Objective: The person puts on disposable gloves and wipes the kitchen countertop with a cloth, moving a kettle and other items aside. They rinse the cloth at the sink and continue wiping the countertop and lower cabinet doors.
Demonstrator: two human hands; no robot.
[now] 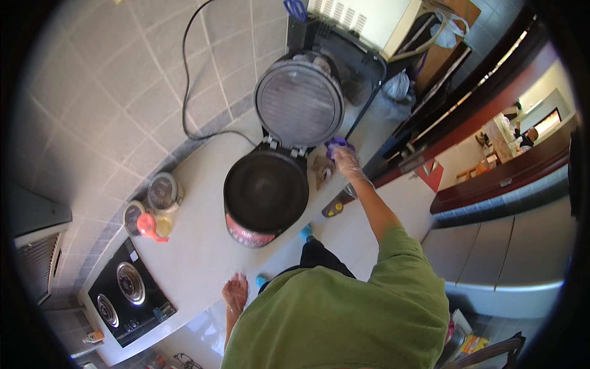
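On the counter before me, an electric baking pan (266,193) stands with its round ribbed lid (299,104) raised. The black lower plate has nothing on it. My right hand (349,165), in a clear plastic glove, grips a purple cloth (339,144) on the counter, just right of the lid's hinge. A small brown packet or paper (321,171) lies between that hand and the pan. My left hand (236,291), also gloved in clear plastic, is at the counter's front edge, nearest the pan's front. No object shows in it, and its fingers are partly blurred.
Lidded jars (164,191) and a red-topped oil bottle (147,225) stand left, near the hob (131,293). A power cord (186,83) runs along the tiled wall. Behind are a dark rack (341,60) and plastic bags (396,94). Another person (526,137) is beyond the doorway.
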